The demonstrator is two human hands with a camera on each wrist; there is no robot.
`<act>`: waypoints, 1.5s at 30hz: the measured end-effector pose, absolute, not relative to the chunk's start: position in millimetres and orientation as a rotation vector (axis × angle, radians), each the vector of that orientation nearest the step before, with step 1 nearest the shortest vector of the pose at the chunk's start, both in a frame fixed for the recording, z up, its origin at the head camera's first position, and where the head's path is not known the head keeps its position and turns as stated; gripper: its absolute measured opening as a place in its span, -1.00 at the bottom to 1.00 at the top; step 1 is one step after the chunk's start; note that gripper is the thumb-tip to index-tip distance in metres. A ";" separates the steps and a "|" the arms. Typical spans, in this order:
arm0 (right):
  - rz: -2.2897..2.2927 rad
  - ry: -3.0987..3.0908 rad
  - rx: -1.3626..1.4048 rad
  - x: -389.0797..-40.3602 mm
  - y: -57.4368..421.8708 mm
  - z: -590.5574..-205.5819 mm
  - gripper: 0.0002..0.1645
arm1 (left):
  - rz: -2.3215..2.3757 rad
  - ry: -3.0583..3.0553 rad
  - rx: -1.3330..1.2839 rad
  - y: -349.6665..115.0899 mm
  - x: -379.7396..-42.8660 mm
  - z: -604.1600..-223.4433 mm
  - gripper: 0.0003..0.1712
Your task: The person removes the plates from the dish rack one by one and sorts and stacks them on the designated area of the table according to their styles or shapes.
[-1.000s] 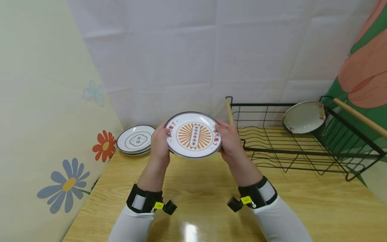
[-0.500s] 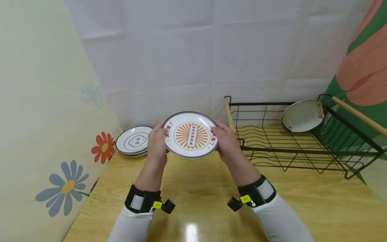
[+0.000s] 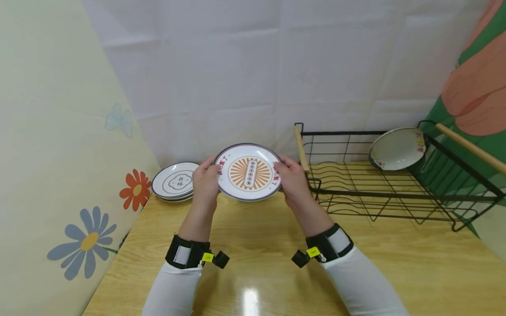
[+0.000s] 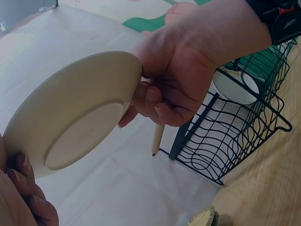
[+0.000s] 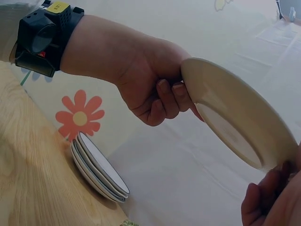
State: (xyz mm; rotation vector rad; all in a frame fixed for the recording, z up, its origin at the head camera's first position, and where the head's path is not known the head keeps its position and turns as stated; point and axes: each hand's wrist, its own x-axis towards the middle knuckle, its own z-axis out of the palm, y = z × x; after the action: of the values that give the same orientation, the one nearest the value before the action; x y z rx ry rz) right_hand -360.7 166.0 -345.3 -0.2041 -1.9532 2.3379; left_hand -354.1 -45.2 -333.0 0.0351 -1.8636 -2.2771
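Both hands hold a white plate [image 3: 250, 193] up above the table, with a blue rim, orange rays and red lettering. Its left edge is pinched by my left hand [image 3: 205, 183], thumb on top and fingers beneath. On the opposite edge my right hand [image 3: 294, 181] grips it the same way. The wrist views show the plate's plain underside [image 4: 84, 101], with curled fingers under the rim. Left of the left hand, a stack of white plates [image 3: 175, 181] rests on the table by the wall. The right hand is nearest to a black wire dish rack [image 3: 367, 192].
A bowl [image 3: 397, 151] with a floral pattern leans in the rack's far right end. Wooden handles [image 3: 301, 149] top the rack's sides. A small yellow-green object with a ridged edge [image 4: 203, 217] is partly visible on the wooden table [image 3: 253, 245]. White cloth [image 3: 221, 66] hangs behind.
The plate stays in both hands, shifting slightly left and up in the head view, and looks a little flatter. The head view itself has moved slightly. Stack and rack stay put.
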 end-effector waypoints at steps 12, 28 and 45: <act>2.375 -1.734 -0.361 -404.4 163.7 -348.1 -0.47 | -2.144 -1.899 0.089 -35.6 -395.0 -344.4 -0.50; 2.004 -1.878 -0.516 -460.3 158.6 -390.7 -0.66 | -1.670 -2.331 0.056 -36.9 -466.8 -390.2 -0.50; 1.593 -2.273 -0.507 -480.6 163.6 -446.1 -0.69 | -1.318 -2.631 0.129 -44.5 -482.0 -442.5 -0.48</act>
State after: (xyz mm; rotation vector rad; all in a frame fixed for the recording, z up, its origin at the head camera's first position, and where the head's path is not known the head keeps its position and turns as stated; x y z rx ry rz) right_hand -480.6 163.6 -446.1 -0.5072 -2.2727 1.5926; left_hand -482.0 -44.5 -442.5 0.1294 -2.6306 -1.3183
